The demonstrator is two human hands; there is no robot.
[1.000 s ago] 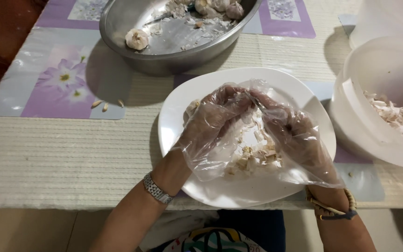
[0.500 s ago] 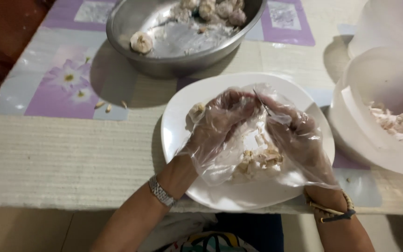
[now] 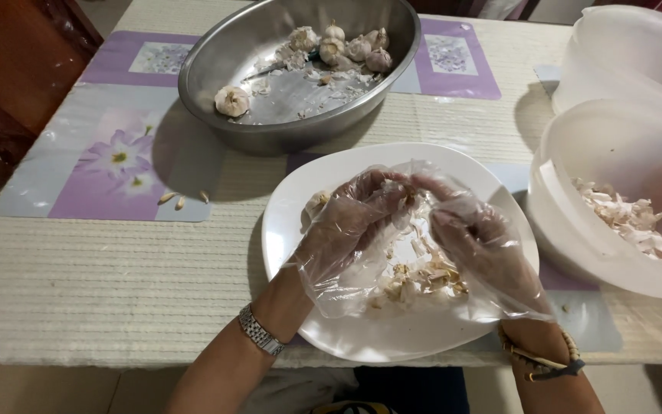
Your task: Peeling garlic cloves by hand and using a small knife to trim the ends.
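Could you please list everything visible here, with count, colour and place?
plate: one, white, centre, under both hands
garlic skins: a pile, beige, on the plate
metal bowl: one, silver, top centre
garlic bulbs: several, off-white, inside the metal bowl
plastic tubs: two, translucent white, right; the nearer holds peelings
placemats: purple, floral, on the table
table: one, beige woven cover
left hand: clear glove, silver watch, fingertips meeting the right's
right hand: clear glove, beaded bracelet

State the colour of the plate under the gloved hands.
White; the plate shows best in the head view.
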